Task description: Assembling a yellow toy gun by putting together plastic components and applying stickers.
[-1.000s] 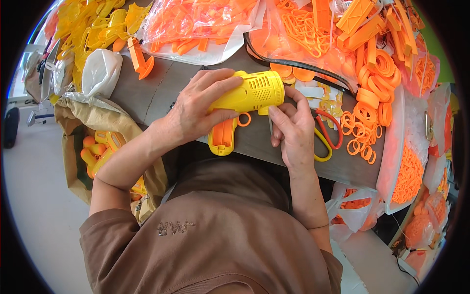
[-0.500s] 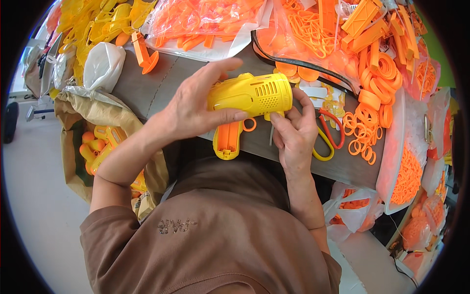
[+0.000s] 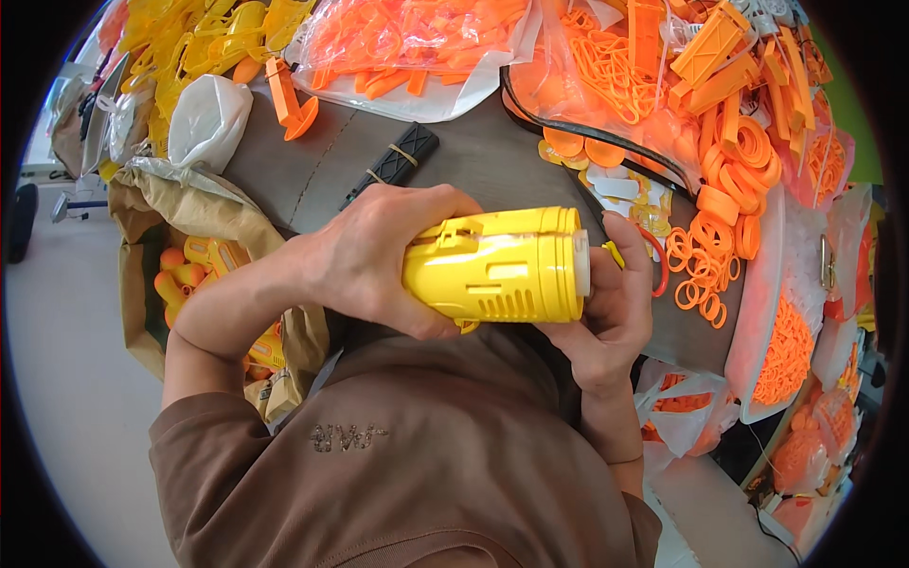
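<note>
A yellow plastic toy housing (image 3: 502,266), shaped like a slotted cylinder, lies crosswise in front of my body. My left hand (image 3: 369,260) is closed around its left end, thumb below and fingers on top. At the right end a whitish round piece (image 3: 581,265) sticks out of the opening. My right hand (image 3: 611,308) is bent against that piece, fingers curled at its outer face and thumb by the housing's lower rim. The fingertips are partly hidden. Behind the right hand, scissors (image 3: 656,263) with red and yellow handles lie partly covered.
A black bar (image 3: 402,156) with rubber bands lies on the grey table (image 3: 464,166). Orange rings (image 3: 705,270) and bagged orange parts (image 3: 407,38) crowd the back and right. Yellow shells (image 3: 218,38) are piled far left. A brown sack (image 3: 142,204) holds yellow-orange toys.
The housing has turned and come closer to my body; its orange-lined handle is now out of sight. A whitish piece now shows at its right end. The black bar has come into view.
</note>
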Tool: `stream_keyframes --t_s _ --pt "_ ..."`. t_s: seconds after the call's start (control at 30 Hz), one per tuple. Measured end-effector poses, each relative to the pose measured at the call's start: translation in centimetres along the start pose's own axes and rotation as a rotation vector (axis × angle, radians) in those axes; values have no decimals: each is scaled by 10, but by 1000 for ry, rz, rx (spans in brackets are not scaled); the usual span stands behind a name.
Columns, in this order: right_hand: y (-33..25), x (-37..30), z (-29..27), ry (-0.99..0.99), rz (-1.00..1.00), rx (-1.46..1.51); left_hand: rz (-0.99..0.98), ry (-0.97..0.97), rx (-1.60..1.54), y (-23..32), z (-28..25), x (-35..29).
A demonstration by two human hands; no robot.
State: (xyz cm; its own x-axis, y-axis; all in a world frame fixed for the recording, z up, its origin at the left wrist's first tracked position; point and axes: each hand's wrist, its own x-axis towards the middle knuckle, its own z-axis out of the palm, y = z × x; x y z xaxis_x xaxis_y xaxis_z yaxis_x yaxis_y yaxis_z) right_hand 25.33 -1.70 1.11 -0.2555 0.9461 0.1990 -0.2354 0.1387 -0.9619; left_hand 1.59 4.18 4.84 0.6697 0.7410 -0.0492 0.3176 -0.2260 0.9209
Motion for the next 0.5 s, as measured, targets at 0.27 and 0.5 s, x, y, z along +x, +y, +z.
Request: stream_keyframes --t_s 0.27,0.5 --pt "1 -2 2 -70 -12 -4 126 30 164 2 -1 -11" --pt "-10 1 -1 -132 101 -229 220 51 190 -7 2 -23"
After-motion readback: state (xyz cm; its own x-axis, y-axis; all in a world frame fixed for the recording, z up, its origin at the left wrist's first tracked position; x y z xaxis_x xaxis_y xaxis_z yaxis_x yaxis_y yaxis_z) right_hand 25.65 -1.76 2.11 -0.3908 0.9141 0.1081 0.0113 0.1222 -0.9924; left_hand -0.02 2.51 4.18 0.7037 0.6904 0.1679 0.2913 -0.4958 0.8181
